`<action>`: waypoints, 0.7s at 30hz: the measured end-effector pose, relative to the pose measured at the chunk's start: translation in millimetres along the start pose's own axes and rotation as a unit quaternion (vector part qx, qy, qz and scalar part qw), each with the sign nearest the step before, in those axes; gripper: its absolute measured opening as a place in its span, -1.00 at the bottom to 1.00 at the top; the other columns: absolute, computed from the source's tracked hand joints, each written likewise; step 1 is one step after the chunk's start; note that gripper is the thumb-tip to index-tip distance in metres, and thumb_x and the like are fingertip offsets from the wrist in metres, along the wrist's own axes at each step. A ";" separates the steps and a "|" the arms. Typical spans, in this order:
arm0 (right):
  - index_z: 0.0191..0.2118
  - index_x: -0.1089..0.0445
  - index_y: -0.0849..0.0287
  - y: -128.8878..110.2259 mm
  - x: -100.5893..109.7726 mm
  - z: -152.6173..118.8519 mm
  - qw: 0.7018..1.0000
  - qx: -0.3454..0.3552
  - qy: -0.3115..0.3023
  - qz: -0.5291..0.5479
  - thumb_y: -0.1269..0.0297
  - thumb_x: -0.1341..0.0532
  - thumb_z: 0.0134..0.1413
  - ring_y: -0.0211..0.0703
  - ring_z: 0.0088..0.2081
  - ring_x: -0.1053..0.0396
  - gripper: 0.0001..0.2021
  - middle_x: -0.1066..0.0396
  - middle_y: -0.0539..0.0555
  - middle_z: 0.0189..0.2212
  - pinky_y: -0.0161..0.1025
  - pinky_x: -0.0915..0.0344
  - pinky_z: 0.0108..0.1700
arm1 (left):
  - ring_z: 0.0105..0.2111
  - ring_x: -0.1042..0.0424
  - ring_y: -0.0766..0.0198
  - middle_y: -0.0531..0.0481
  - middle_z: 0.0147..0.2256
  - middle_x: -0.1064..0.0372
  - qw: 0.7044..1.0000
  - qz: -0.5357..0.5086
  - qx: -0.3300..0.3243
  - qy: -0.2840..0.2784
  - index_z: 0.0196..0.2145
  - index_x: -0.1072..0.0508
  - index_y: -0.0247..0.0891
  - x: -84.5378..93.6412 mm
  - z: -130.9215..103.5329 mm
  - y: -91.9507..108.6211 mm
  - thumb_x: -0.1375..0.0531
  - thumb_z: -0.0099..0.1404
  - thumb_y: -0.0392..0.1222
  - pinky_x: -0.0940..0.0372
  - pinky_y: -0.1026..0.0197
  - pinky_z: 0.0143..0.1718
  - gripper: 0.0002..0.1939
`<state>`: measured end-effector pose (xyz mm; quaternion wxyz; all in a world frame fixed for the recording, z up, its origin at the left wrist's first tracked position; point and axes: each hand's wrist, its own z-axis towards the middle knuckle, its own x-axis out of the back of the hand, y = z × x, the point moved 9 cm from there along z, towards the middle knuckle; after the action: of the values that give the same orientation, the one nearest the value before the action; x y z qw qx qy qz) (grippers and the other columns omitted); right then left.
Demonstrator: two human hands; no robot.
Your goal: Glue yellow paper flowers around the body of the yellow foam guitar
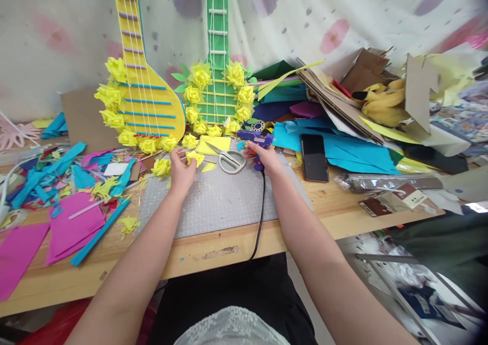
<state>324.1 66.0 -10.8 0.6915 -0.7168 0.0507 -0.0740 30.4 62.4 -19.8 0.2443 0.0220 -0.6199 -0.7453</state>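
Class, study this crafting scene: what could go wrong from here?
The right hand holds a glue gun close to the flowers on the green instrument; if hot, its nozzle might mark them.

The gun's black cord runs across the cutting mat and over the table edge, so a snag could jerk the gun.

The scissors lie between both hands, blades towards the left hand, which might brush the tips.

Scissors [231,161] on cutting mat [224,202], phone [314,157] right of mat, paper scraps [95,177] left, two guitar cutouts [152,98] behind
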 end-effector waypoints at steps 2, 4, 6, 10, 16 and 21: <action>-0.41 -0.34 0.16 -10.1 5.3 -1.0 0.998 0.019 -0.001 0.056 -0.16 -0.24 -0.18 -0.26 -0.52 -0.37 -0.57 -0.48 0.10 -0.40 -0.33 -0.22 -0.56 | -0.25 -0.47 0.28 -0.09 -0.15 -0.35 1.000 0.017 -0.022 -0.003 0.02 -0.17 -0.18 1.8 1.4 1.8 -0.17 0.10 -0.34 -0.39 0.18 -0.18 -0.49; -0.42 -0.33 0.17 -16.3 17.5 -1.2 0.998 0.039 0.033 0.042 -0.15 -0.24 -0.17 -0.33 -0.60 -0.28 -0.58 -0.47 0.08 -0.44 -0.35 -0.18 -0.58 | -0.20 -0.47 0.23 -0.09 -0.17 -0.38 0.998 0.045 -0.033 -0.010 0.05 -0.17 -0.18 3.3 2.7 2.0 -0.18 0.10 -0.34 -0.37 0.13 -0.11 -0.46; -0.43 -0.34 0.17 -15.6 26.4 -0.3 0.997 0.044 0.056 -0.025 -0.12 -0.26 -0.18 -0.36 -0.63 -0.21 -0.60 -0.45 0.06 -0.49 -0.35 -0.15 -0.59 | -0.14 -0.45 0.20 -0.12 -0.13 -0.39 0.997 0.067 -0.044 -0.015 0.07 -0.17 -0.17 4.2 2.9 2.5 -0.18 0.10 -0.34 -0.34 0.10 -0.04 -0.44; -0.46 -0.37 0.17 -0.8 31.4 2.1 0.979 0.013 0.069 -0.191 -0.11 -0.28 -0.21 -0.29 -0.64 -0.20 -0.61 -0.31 -0.01 -0.67 -0.30 -0.15 -0.57 | 0.06 -0.32 0.13 -0.21 0.03 -0.29 0.990 0.093 -0.108 0.016 0.06 -0.20 -0.19 10.9 -2.1 16.1 -0.17 0.09 -0.36 -0.27 0.06 0.06 -0.45; -0.41 -0.39 0.15 4.7 25.7 -1.2 0.966 0.004 0.081 -0.246 -0.12 -0.28 -0.21 -0.22 -0.61 -0.26 -0.61 -0.31 -0.01 -0.66 -0.24 -0.24 -0.47 | -0.25 -0.38 0.22 -0.05 -0.31 -0.35 0.967 0.136 -0.209 0.062 -0.17 -0.34 -0.23 23.1 -19.1 51.6 -0.12 0.21 -0.24 -0.31 0.13 -0.14 -0.80; -0.39 -0.41 0.14 6.2 21.9 -1.8 0.961 -0.002 0.086 -0.264 -0.14 -0.26 -0.18 -0.18 -0.58 -0.31 -0.59 -0.31 -0.02 -0.69 -0.21 -0.28 -0.41 | -0.41 -0.32 0.29 0.02 -0.39 -0.34 0.977 0.125 -0.165 0.050 -0.26 -0.35 -0.22 24.0 -18.4 50.0 -0.10 0.23 -0.24 -0.28 0.22 -0.28 -0.90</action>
<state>345.5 60.2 -16.1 0.6391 -0.6968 -0.0808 -0.3154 32.3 30.6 29.2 0.3661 -0.0587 -0.4734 -0.7990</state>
